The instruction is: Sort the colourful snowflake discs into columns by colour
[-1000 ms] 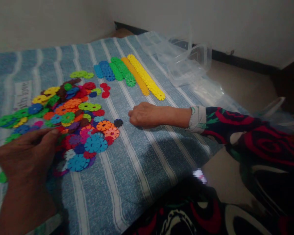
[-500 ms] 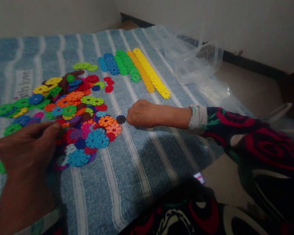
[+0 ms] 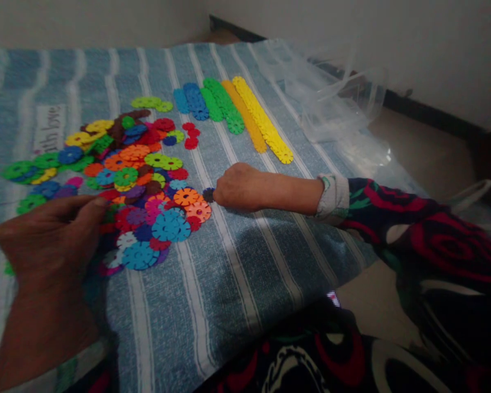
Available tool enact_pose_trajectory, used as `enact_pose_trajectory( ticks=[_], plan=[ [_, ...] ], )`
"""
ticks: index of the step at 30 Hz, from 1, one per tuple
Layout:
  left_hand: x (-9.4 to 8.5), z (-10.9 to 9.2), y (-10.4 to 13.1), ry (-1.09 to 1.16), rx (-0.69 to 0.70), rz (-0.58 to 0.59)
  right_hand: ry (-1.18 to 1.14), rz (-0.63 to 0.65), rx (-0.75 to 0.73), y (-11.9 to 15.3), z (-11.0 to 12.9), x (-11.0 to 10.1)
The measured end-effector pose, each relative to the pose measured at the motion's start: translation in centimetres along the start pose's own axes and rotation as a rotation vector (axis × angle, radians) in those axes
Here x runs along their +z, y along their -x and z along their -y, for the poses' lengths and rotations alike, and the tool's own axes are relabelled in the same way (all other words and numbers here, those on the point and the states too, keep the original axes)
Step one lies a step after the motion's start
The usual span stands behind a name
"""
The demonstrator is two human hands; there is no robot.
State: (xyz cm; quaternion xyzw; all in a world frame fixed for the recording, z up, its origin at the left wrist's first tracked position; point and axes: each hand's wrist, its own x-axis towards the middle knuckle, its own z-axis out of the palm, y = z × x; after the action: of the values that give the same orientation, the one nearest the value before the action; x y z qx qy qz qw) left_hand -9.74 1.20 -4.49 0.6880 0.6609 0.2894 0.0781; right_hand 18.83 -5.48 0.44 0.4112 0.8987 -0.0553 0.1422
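A heap of notched plastic discs [image 3: 126, 178] in many colours lies on the striped cloth. My left hand [image 3: 59, 229] is at the heap's near left side, thumb and forefinger pinched together; whatever they may hold is hidden. To the heap's right, my right hand [image 3: 239, 186] is closed with its knuckles up. Its fingertips meet a dark disc [image 3: 208, 195], partly covering it; I cannot make out what is inside the fingers. Nearest that dark disc lie an orange disc [image 3: 186, 196] and a pale orange disc [image 3: 198, 210].
Overlapping rows of discs lie farther back: a yellow row [image 3: 264, 121], a dark yellow row [image 3: 245, 117], a green row [image 3: 225, 106] and a blue row [image 3: 195, 101]. A clear plastic container [image 3: 331, 112] stands at the back right, near the edge of the striped cloth [image 3: 213, 338].
The view has shifted, so the heap and rows sit slightly farther right and higher. My right hand has moved a little over the dark disc. My left hand keeps its pinch.
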Motion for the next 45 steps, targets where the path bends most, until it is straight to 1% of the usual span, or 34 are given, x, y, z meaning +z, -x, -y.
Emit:
enact_pose_trajectory(
  ticks=[3,8,11,13,17,21,25,33,38,42,45],
  plan=[
    [0.1,0.0,-0.1,-0.04,0.047,-0.03,0.058,-0.058,0.091,0.2,0.3,0.2],
    [-0.6,-1.1,0.2,-0.01,0.04,-0.03,0.083,-0.071,0.112,0.5,0.9,0.3],
    [-1.3,-1.6,0.3,-0.014,0.004,0.003,0.08,-0.056,0.122,0.3,1.1,0.3],
    [-1.7,-1.6,0.3,-0.027,0.009,0.023,0.076,-0.035,0.115,0.0,1.2,0.3],
    [-2.0,-1.1,0.4,-0.002,0.054,0.029,0.049,0.031,0.127,-0.4,1.4,-0.1],
    [-2.2,-0.6,0.4,0.018,0.067,0.026,0.042,0.083,0.154,-0.4,1.8,-0.4],
    [-2.4,-0.4,0.5,0.039,0.068,0.013,0.045,0.085,0.157,-0.2,2.1,-0.7],
    [-2.4,0.7,0.6,0.063,0.062,0.002,0.008,0.105,0.232,-0.1,3.1,-1.1],
    [-2.5,1.3,0.7,0.082,0.055,-0.017,0.025,0.1,0.255,-0.4,3.5,-0.7],
    [-2.6,1.3,0.8,0.103,0.076,-0.017,0.04,0.09,0.267,-0.6,3.8,-0.4],
    [-2.7,1.4,0.8,0.118,0.067,-0.019,0.053,0.074,0.267,-0.8,4.0,-0.2]
  ],
)
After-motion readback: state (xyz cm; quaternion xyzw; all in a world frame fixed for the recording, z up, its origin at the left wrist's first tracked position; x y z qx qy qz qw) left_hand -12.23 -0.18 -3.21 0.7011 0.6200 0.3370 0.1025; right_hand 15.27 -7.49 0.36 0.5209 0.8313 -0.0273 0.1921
